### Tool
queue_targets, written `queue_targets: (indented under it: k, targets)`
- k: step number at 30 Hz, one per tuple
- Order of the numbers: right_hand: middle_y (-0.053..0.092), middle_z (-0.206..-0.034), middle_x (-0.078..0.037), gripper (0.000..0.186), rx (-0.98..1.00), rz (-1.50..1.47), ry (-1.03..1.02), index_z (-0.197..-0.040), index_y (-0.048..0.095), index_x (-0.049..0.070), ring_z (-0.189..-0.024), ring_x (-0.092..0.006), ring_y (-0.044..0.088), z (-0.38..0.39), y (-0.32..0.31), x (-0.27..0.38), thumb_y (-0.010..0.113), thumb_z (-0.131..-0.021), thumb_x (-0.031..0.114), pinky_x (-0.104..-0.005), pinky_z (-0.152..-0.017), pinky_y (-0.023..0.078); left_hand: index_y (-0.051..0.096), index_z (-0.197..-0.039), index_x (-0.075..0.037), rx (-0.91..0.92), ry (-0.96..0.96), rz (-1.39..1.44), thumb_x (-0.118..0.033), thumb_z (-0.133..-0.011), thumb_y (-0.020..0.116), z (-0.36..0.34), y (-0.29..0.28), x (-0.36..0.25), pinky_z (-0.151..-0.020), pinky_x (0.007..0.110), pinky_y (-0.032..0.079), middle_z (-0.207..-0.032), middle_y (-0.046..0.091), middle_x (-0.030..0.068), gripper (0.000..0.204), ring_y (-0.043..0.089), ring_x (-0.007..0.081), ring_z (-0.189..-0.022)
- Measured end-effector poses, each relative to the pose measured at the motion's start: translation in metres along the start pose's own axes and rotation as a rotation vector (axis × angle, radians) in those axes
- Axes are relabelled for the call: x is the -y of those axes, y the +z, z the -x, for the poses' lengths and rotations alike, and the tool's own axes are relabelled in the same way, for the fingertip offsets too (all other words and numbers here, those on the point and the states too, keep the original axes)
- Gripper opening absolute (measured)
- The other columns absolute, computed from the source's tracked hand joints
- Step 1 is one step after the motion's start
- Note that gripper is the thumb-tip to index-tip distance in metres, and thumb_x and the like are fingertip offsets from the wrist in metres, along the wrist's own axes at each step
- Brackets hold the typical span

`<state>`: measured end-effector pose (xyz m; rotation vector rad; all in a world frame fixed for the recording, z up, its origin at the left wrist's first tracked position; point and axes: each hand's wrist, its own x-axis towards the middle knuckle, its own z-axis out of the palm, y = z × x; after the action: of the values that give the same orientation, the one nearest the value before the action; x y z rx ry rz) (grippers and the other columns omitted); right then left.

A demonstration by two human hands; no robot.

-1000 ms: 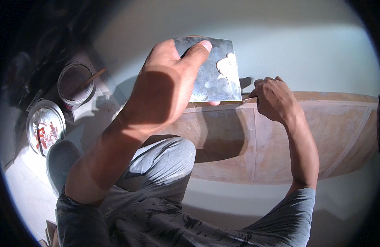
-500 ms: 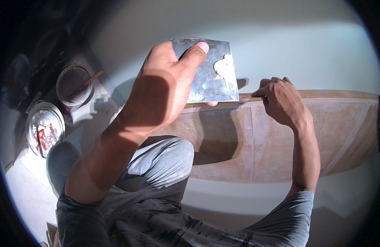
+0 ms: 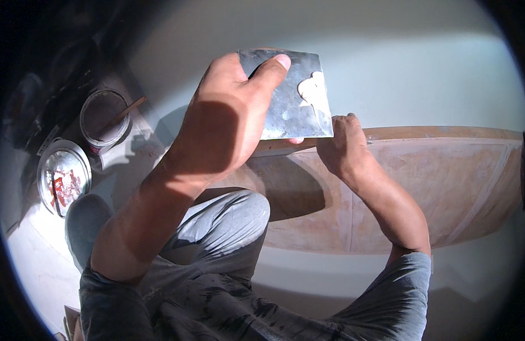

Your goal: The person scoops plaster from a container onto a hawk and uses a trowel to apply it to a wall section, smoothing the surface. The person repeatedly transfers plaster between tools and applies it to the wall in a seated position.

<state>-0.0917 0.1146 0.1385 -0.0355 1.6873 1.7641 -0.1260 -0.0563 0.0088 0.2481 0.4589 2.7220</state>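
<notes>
My left hand (image 3: 234, 96) grips a square metal plate (image 3: 285, 116), thumb across its face and fingers behind. A blob of whitish putty (image 3: 312, 91) sits by the plate's right edge, with a thin smear running down from it. My right hand (image 3: 345, 142) is closed at the top edge of a curved wooden panel (image 3: 410, 187), just right of the plate's lower corner. Its fingertips are partly hidden, and whatever it grips I cannot make out. Pale strips of filler run down the panel, and the shadow of my left hand falls on it.
At left stands an open bucket (image 3: 83, 122) with a wooden stick (image 3: 126, 113) leaning in it. Below it lies a round metal lid (image 3: 46, 196) with red smears. A pale wall (image 3: 422, 79) rises behind the panel. My bent knee (image 3: 240, 210) is close to the panel's left part.
My right hand has moved left along the panel's top edge, up to the plate's lower right corner. My left hand and the plate have barely shifted, slightly up and right.
</notes>
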Motion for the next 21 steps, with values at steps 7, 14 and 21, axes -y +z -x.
queue_targets:
  k: [7, 14, 21]
  targets:
    - [0.064, -0.128, 0.002, 0.035, -0.260, -0.107, -0.129, -0.134, 0.067, 0.026, -0.116, -0.0173, 0.064, -0.027, 0.019, 0.034, 0.062, -0.100, 0.031, -0.0330, -0.088, 0.047, 0.062, -0.113, 0.010, -0.015, -0.054, 0.052, -0.027, -0.101, 0.063, 0.002, 0.001, -0.008, -0.073, 0.037, 0.060, -0.095, 0.065, 0.0152, 0.039, 0.071, 0.0246, -0.089]
    - [0.074, -0.108, -0.005, 0.025, -0.125, -0.317, -0.448, -0.107, 0.075, 0.012, -0.099, -0.0186, 0.072, 0.035, -0.051, 0.059, 0.055, -0.100, 0.026, -0.0373, -0.085, 0.052, 0.063, -0.122, 0.007, -0.116, 0.255, -0.518, -0.028, -0.103, 0.060, -0.004, -0.019, -0.004, -0.076, 0.035, 0.061, -0.106, 0.070, 0.0222, 0.040, 0.074, 0.0275, -0.086]
    - [0.070, -0.098, -0.013, 0.030, -0.950, -1.648, -0.150, -0.110, 0.069, -0.001, -0.082, -0.0230, 0.070, 0.062, 0.014, 0.097, 0.068, -0.080, -0.005, -0.0304, -0.083, 0.054, 0.055, -0.132, 0.010, -0.042, 0.324, -0.524, -0.016, -0.104, 0.056, 0.008, -0.015, -0.007, -0.080, 0.036, 0.065, -0.115, 0.067, 0.0261, 0.038, 0.075, 0.0284, -0.097]
